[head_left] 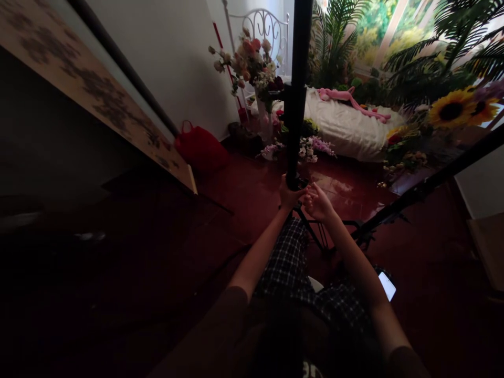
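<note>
A black upright stand pole (295, 121) rises in front of me, with a dark collar (297, 182) low on it. My left hand (289, 197) is wrapped round the pole at this collar, its thumb reaching across toward the right. Close against it, my right hand (318, 203) has its fingers curled in at the collar's right side. Whatever small part those fingers pinch is too dark to make out. Below both hands, the stand's thin black legs (315, 231) spread near my checked trousers (289, 247).
A second black pole (433, 176) slants across the right. A lit phone (387, 286) lies by my right leg. Ahead are a white-covered bed (346, 131), flowers (255, 63) and sunflowers (451, 110). A red bag (202, 147) and patterned panel (98, 89) stand left.
</note>
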A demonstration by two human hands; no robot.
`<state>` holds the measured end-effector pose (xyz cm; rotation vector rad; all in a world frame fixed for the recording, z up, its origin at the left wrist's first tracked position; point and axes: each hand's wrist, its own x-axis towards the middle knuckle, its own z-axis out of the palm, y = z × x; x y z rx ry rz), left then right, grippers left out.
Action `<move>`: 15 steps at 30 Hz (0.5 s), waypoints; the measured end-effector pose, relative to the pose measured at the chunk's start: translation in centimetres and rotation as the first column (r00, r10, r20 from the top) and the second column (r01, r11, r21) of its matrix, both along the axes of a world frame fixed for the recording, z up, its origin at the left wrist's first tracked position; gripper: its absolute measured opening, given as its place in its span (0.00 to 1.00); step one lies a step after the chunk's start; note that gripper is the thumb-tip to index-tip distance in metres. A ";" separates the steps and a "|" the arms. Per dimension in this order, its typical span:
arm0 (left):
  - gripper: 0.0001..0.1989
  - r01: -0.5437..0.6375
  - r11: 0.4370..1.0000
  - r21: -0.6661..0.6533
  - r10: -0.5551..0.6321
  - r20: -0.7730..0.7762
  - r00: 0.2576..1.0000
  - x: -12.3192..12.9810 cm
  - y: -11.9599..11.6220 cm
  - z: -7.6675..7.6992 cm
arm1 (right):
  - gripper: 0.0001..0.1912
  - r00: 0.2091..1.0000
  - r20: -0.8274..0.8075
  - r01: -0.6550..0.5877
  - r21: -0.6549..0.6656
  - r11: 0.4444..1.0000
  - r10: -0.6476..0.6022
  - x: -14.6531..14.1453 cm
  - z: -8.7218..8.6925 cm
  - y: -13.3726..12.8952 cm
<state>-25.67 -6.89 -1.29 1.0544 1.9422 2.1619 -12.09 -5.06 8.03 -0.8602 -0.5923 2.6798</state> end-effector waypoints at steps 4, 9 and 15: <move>0.34 -0.014 1.000 -0.020 0.013 -0.029 0.999 -0.1 -0.1 0.1 | 0.26 0.994 -0.090 -0.069 -0.137 0.988 0.057 0.1 0.3 1.1; 0.31 -0.012 1.000 -0.028 0.011 -0.027 1.000 -0.2 -0.2 0.0 | 0.27 0.977 -0.178 -0.139 -0.132 0.981 0.115 -0.3 0.9 2.3; 0.21 0.085 0.996 0.027 -0.088 0.127 0.988 -0.9 -0.1 -1.0 | 0.27 0.970 -0.175 -0.195 -0.130 0.972 0.172 -1.8 -0.6 2.6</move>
